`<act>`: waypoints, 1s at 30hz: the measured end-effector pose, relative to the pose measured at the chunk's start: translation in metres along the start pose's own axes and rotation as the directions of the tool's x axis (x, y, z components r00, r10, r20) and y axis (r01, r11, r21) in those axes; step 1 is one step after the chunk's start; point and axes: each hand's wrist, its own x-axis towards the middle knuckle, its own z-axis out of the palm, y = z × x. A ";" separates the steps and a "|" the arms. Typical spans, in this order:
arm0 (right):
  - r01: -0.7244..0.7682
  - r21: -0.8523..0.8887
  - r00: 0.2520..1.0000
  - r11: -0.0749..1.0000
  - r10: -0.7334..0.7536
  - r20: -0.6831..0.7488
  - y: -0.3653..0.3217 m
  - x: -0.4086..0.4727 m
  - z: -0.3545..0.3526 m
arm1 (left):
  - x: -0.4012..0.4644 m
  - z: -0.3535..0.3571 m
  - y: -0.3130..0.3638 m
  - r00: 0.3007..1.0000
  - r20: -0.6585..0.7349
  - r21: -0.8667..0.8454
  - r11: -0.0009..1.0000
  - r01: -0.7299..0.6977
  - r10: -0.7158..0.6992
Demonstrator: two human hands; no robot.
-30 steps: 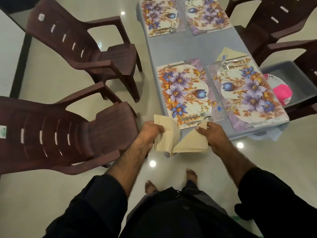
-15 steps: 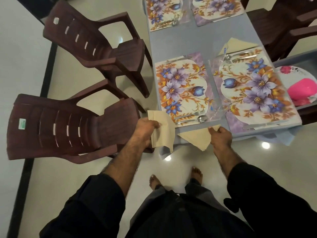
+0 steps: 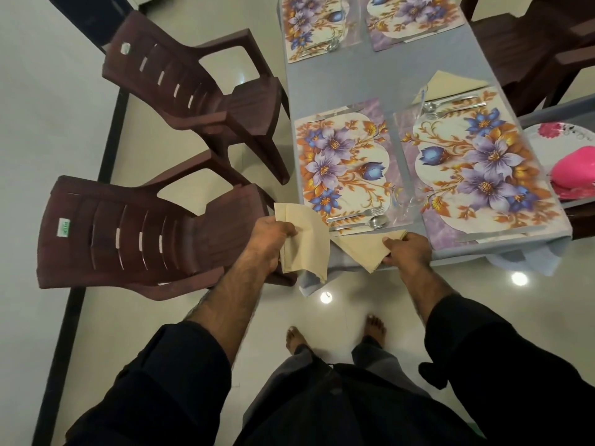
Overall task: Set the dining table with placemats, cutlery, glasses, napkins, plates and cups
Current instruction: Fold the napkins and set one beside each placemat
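Observation:
My left hand [image 3: 269, 241] grips a stack of folded beige napkins [image 3: 306, 243] just off the table's near left corner. My right hand [image 3: 407, 252] pinches a triangular folded napkin [image 3: 363, 247] that lies on the table's near edge, below the fork and spoon [image 3: 360, 218] of the near left floral placemat [image 3: 346, 165]. The near right placemat [image 3: 479, 165] has a fork and spoon [image 3: 450, 106] at its far end, with another folded napkin [image 3: 450, 83] beyond them. Two more placemats [image 3: 317, 24] lie at the far end.
The table [image 3: 370, 72] has a blue-grey cloth. Two brown plastic chairs [image 3: 145, 226] stand to its left, and more stand on the right. A grey tub [image 3: 547, 114] at right holds a flowered plate [image 3: 553, 140] and something pink [image 3: 576, 170].
The triangular napkin has gone from mid-air in front of the table onto the table's near edge under my right hand. My view has shifted closer and to the left.

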 end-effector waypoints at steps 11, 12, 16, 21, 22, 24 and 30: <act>0.174 -0.281 0.982 0.944 -0.187 -0.019 0.000 0.016 -0.012 | 0.004 -0.015 -0.001 1.000 -0.003 -0.004 1.000 0.020 -0.020; 0.169 -0.268 0.984 0.948 -0.179 -0.014 -0.001 0.016 -0.012 | 0.005 -0.017 -0.001 1.000 -0.004 -0.009 1.000 0.021 -0.021; 0.163 -0.255 0.984 0.953 -0.176 -0.029 -0.003 0.016 -0.007 | 0.002 -0.023 0.002 1.000 -0.015 -0.010 1.000 0.011 -0.011; 0.154 -0.251 0.983 0.956 -0.174 -0.060 -0.003 0.009 -0.005 | 0.004 -0.028 0.002 0.999 -0.025 -0.017 1.000 0.019 -0.019; 0.150 -0.260 0.984 0.954 -0.170 -0.059 -0.004 0.005 -0.006 | 0.005 -0.029 0.002 1.000 -0.024 -0.021 1.000 0.019 -0.020; 0.149 -0.282 0.983 0.948 -0.173 -0.060 -0.007 -0.003 -0.009 | 0.006 -0.030 0.002 1.000 -0.020 -0.031 0.999 0.016 -0.017; 0.295 -0.528 0.884 0.797 -0.437 -0.166 -0.015 -0.036 -0.019 | 0.007 -0.032 0.004 1.000 -0.003 -0.061 0.998 0.015 -0.015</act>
